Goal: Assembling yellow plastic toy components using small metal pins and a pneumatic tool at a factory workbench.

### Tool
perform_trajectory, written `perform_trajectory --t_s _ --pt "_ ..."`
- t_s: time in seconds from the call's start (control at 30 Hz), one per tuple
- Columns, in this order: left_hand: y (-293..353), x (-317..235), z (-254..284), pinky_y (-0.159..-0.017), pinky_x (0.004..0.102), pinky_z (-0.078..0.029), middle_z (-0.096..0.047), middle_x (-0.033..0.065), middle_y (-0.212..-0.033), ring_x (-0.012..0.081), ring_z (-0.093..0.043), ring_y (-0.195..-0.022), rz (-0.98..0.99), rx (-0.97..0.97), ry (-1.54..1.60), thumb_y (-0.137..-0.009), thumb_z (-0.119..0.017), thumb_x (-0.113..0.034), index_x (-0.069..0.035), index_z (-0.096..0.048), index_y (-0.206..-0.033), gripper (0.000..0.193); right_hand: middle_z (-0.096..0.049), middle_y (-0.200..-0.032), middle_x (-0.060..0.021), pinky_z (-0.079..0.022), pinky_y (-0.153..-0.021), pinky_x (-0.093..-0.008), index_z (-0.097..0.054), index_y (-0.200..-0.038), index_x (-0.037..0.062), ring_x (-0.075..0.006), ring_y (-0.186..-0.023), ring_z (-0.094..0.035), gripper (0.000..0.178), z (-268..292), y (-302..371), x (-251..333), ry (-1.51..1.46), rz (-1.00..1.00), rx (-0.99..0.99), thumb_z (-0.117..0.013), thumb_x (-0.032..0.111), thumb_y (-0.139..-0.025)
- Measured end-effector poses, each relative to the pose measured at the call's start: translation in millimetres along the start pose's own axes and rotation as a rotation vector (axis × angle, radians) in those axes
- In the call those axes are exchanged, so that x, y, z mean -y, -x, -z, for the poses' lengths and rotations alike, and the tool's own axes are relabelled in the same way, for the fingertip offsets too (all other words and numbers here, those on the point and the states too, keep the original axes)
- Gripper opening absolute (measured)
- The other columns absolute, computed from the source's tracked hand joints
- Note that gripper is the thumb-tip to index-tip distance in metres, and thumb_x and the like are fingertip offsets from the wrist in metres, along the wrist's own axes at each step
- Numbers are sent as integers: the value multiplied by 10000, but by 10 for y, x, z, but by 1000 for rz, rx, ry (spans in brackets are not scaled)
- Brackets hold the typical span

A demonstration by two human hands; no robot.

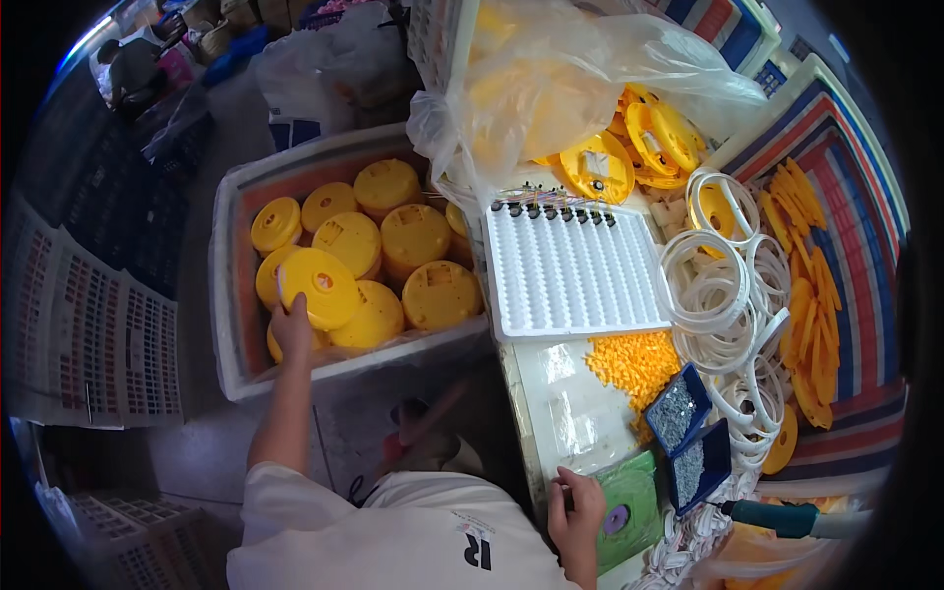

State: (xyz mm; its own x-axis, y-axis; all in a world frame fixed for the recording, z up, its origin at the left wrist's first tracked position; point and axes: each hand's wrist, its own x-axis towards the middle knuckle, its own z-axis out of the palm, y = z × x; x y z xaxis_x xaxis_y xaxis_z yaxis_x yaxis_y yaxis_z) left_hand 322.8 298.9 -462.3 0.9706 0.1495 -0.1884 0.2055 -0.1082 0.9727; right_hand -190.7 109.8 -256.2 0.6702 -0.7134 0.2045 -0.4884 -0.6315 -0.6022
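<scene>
Yellow round casing sits in your left hand, fingers closed around its lower edge, held tilted just above the other yellow casings stacked in the white crate to your left. Your arm reaches out from the white sleeve across to that crate.

Your right hand rests low by your body, fingers curled loosely against the near edge of the worktop, just beside the green pad; it has hold of nothing that you can make out.

On the worktop ahead of you lies a white ribbed tray, with a row of small dark pieces along its far edge. Near it lies a heap of small orange parts, and two dark blue boxes of screws stand just beside the heap. White plastic rings pile up to the right, and a teal-handled tool lies beyond the green pad. Yellow open shells spill from a clear bag further back
</scene>
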Motion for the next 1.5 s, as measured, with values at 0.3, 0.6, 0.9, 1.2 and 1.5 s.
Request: perform_trajectory --t_s 0.3,0.6,0.9,1.2,1.5 --pt "-794 -1387 -489 -891 495 -571 -726 280 -1085 432 -713 -1018 -683 266 -1093 -852 -778 -259 17 -726 -1071 357 -686 -762 -83 -472 -577 -381 -746 -1075 55 -258 -619 -624 222 -135 -130 -43 123 -73 -70 -737 39 -853" --pt "-1346 -1464 -1389 -985 504 -538 -669 212 -1264 385 -649 -1179 -995 158 -1016 -879 -745 -223 -44 -682 -1229 399 -634 -709 -93 -436 -548 -354 -745 -1043 34 -214 -553 -574 168 -151 -163 -9 122 -105 -52 -719 12 -879" --pt "415 -1144 -1628 -1028 468 -486 -657 187 -1229 391 -613 -1184 -1070 479 -482 -849 -659 -6 -17 -668 -1149 301 -645 -716 -100 -435 -540 -355 -746 -1021 39 -234 -562 -586 151 -105 -171 10 100 -106 -86 -736 14 -872" --pt "1411 -2382 -2192 -943 455 -512 -679 163 -1073 380 -644 -1052 -1365 597 9 -876 -637 20 -45 -670 -1047 186 -688 -706 -93 -496 -549 -344 -769 -974 50 -235 -561 -647 141 -71 -251 68 78 -129 -84 -765 28 -835" --pt "1641 -2661 -4506 -1006 430 -541 -745 198 -1201 351 -708 -1130 -1182 1177 -821 -933 -695 -241 -97 -754 -1221 327 -728 -763 -81 -557 -602 -376 -774 -928 88 -267 -674 -717 77 -69 -181 -25 37 -118 -190 -751 138 -875"
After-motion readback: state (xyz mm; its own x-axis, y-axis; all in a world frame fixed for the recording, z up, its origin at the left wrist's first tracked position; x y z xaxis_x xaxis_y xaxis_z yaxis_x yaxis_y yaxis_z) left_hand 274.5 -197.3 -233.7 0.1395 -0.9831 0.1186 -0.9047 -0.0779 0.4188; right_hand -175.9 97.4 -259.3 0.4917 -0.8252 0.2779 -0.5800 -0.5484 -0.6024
